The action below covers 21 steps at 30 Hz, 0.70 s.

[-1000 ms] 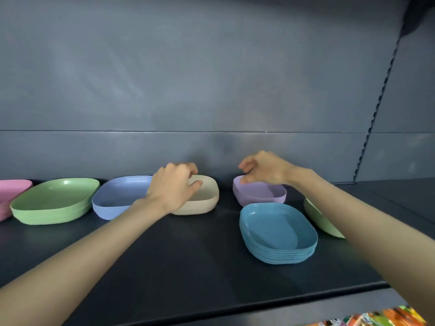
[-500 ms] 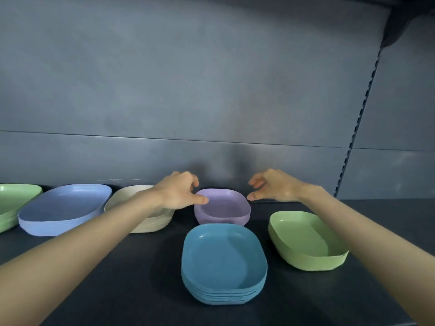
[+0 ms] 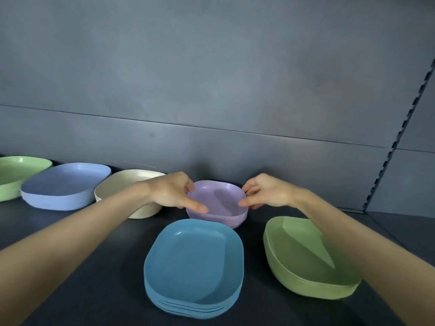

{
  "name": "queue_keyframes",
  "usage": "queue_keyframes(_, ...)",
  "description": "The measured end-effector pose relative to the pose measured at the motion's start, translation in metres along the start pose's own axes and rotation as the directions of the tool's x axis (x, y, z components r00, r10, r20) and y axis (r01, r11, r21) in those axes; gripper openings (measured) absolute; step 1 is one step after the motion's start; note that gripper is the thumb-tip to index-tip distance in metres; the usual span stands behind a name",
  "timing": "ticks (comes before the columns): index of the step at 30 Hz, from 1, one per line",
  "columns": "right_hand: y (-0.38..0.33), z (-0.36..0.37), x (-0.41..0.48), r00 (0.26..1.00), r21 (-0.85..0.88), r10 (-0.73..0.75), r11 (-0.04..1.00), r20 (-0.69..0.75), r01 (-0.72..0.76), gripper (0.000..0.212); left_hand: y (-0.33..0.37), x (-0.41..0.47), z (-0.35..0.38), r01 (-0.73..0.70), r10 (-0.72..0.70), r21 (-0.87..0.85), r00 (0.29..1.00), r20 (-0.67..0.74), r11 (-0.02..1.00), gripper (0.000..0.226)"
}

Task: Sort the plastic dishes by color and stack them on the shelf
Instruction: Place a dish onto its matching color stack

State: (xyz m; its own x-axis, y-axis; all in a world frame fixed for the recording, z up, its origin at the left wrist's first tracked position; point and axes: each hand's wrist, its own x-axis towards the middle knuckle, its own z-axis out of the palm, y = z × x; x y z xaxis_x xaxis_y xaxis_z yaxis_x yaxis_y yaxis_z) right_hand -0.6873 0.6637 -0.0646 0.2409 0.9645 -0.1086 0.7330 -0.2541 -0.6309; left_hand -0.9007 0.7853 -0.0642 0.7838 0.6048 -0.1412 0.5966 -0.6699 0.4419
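A stack of purple bowls [image 3: 220, 202] stands on the dark shelf [image 3: 94, 267] near the back wall. My left hand [image 3: 171, 192] grips its left rim, thumb over the edge. My right hand [image 3: 264, 192] pinches its right rim. In front of it lies a stack of teal plates [image 3: 195, 262]. To the right stands a stack of green bowls [image 3: 303, 257], partly behind my right forearm. Left of the purple bowls are beige bowls [image 3: 124, 187], partly hidden by my left arm, then periwinkle plates [image 3: 63, 185] and green plates [image 3: 16, 172].
The grey back wall [image 3: 211, 90] rises right behind the dishes. A slotted shelf upright [image 3: 400, 132] runs down at the right. Bare shelf surface shows at the front left and at the far right.
Both hands have closed in on the purple bowls: the left came off the beige bowls, the right moved in to the right rim. The camera has come nearer and turned right.
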Motion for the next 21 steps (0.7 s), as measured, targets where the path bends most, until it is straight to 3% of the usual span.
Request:
queue_keyframes(3,0.001,0.002,0.004,1.0,0.022,-0.013,1.0,0.004,0.013,0.036,-0.008,0.003,-0.001,-0.015,0.015,0.011,1.0,0.017,1.0,0.075)
queue_keyframes(6,-0.003,0.004,0.008,1.0,0.043,-0.015,0.999,0.015,0.015,0.036,-0.015,0.008,-0.006,-0.058,0.058,-0.022,0.998,0.011,0.998,0.058)
queue_keyframes(21,-0.016,0.014,0.015,1.0,0.098,0.01,0.995,0.008,-0.011,0.037,-0.029,0.013,-0.014,-0.092,0.095,0.052,0.993,-0.072,0.994,0.051)
